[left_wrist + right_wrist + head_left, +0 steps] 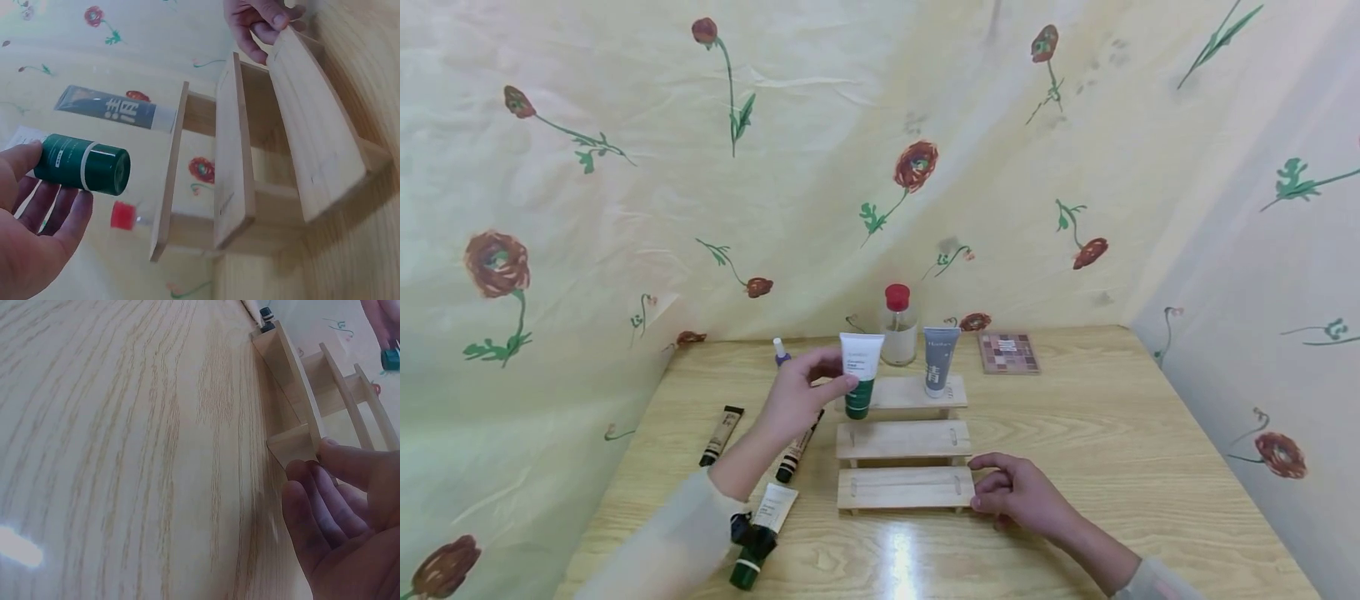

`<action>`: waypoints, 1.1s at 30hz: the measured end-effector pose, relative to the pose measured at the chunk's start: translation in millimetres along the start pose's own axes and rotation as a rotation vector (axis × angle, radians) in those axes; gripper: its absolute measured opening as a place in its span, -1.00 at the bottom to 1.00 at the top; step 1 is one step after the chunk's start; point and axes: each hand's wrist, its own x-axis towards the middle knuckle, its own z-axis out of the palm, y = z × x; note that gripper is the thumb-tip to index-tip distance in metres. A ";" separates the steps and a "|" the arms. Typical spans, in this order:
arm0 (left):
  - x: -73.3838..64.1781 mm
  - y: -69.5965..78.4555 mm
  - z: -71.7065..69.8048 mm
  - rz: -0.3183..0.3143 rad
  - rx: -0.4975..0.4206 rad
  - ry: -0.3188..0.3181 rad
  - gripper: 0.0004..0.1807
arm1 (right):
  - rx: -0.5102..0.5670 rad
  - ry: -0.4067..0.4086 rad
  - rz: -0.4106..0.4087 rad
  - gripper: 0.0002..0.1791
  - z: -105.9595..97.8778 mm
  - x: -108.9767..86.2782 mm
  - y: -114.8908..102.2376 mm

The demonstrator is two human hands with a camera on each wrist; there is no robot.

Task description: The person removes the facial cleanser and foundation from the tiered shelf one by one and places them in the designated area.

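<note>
My left hand point(801, 398) pinches a squeeze tube point(862, 358), white above with a green lower part and green cap. It holds the tube upright, cap down, overlapping the left of the top step in the head view; the left wrist view shows thumb and fingers on opposite sides of it. A three-step wooden display stand point(904, 489) is in the middle of the table. On its top step a grey-blue tube point(937, 358) stands on its cap, at the right. At the right end of the lowest step, my right hand point(1021, 493) grips the board's corner between thumb and fingers.
A red-capped glass bottle point(898, 340) stands behind the stand, with a flat makeup palette point(1009, 353) to its right. Left of the stand lie two slim black-capped tubes point(722, 435) and another white-and-green tube point(763, 537). Flowered cloth point(820, 167) hangs behind the table.
</note>
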 end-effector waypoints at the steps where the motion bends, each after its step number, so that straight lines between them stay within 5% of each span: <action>1: -5.5 -1.0 -5.9 -0.001 0.004 0.002 -0.67 | 0.000 0.000 0.000 -0.32 -0.1 0.0 -0.2; 7: -40.0 -15.1 -40.6 -0.057 0.025 0.016 -0.65 | -0.003 0.006 0.007 -0.32 -0.4 -0.5 -1.1; 21: -118.6 -68.1 -109.3 -0.423 0.006 0.048 -0.50 | 0.012 -0.011 0.017 -0.33 -0.2 -1.8 -3.1; 28: -144.3 -101.4 -119.0 -0.571 0.015 0.078 -0.45 | 0.030 -0.026 0.010 -0.33 -1.4 -0.6 -3.1; 33: -157.1 -114.2 -117.7 -0.593 0.010 0.009 -0.42 | 0.029 -0.021 0.018 -0.33 -1.0 0.4 -2.2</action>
